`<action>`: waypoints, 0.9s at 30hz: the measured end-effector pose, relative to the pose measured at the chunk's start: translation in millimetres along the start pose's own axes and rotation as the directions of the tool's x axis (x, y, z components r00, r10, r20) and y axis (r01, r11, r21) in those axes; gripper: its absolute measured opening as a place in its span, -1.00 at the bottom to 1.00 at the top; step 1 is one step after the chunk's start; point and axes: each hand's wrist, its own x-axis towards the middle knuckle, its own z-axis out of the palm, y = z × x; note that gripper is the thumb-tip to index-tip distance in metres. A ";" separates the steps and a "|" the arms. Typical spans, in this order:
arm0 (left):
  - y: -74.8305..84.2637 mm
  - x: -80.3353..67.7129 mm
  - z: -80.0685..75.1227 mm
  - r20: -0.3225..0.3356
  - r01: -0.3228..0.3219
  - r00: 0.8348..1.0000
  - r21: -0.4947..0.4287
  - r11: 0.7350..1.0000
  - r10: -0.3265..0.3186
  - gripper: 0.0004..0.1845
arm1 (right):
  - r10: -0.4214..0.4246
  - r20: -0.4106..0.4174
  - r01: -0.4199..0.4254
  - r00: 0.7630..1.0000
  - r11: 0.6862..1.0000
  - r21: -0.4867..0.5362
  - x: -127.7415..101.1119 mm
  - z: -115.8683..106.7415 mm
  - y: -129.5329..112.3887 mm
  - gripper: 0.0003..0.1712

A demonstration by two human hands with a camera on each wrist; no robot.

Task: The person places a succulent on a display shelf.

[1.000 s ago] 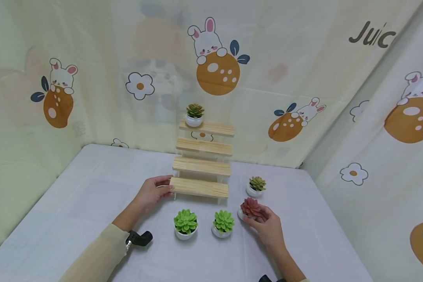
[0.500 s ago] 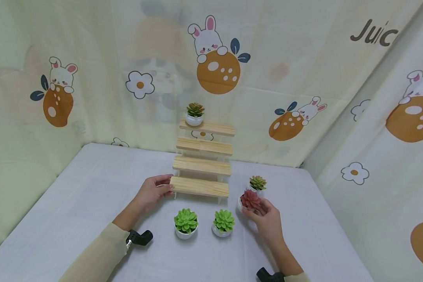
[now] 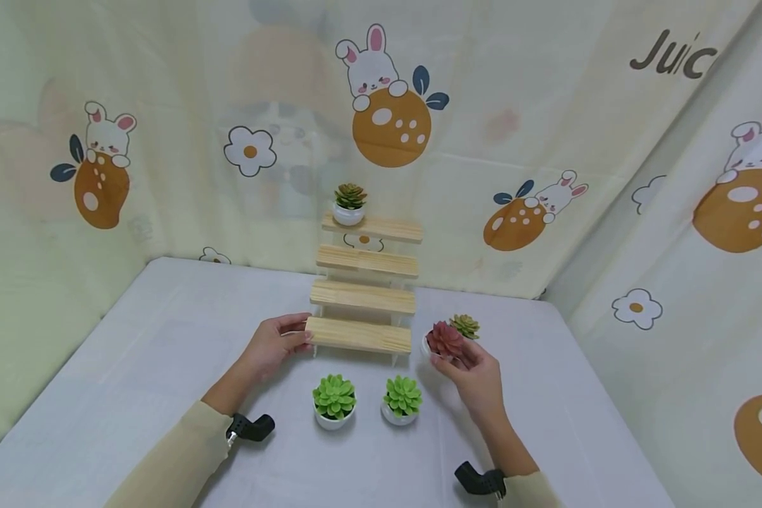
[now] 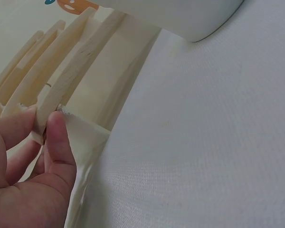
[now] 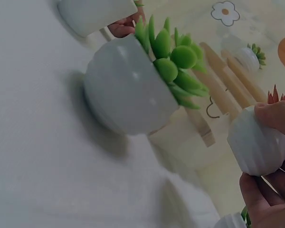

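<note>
My left hand (image 3: 273, 347) pinches the left end of the lowest board of a tiered wooden display stand (image 3: 358, 335); in the left wrist view, thumb and fingers close on the board's end (image 4: 47, 114). A red succulent (image 3: 445, 339) in a ribbed white pot (image 5: 257, 141) is gripped by my right hand (image 3: 479, 377), just right of the lowest board. The right wrist view shows the pot raised above the tablecloth, thumb on its upper side and fingers beneath. Behind it, partly hidden, is a yellow-green succulent (image 3: 466, 325).
Two bright green potted succulents (image 3: 334, 397) stand on the white-covered table (image 3: 190, 339) in front of the stand. Another potted succulent (image 3: 350, 204) sits at the left of the top board. A printed curtain (image 3: 260, 226) hangs behind and at both sides.
My right hand has lifted the red succulent and carried it away from me and slightly left, so it now covers part of the yellow-green one. My left hand has stayed on the board.
</note>
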 end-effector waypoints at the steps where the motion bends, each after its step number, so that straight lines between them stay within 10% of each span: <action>1: -0.2 -0.4 0.0 0.002 -0.002 1.000 0.000 1.000 0.002 -0.44 | -0.009 -0.002 0.009 1.000 1.000 0.001 1.5 1.2 -1.4 -0.33; 27: 1.5 -2.3 1.1 0.001 -0.003 1.000 0.003 1.000 0.003 -0.45 | -0.066 0.043 0.065 0.997 0.998 0.025 41.1 29.2 -47.8 -0.33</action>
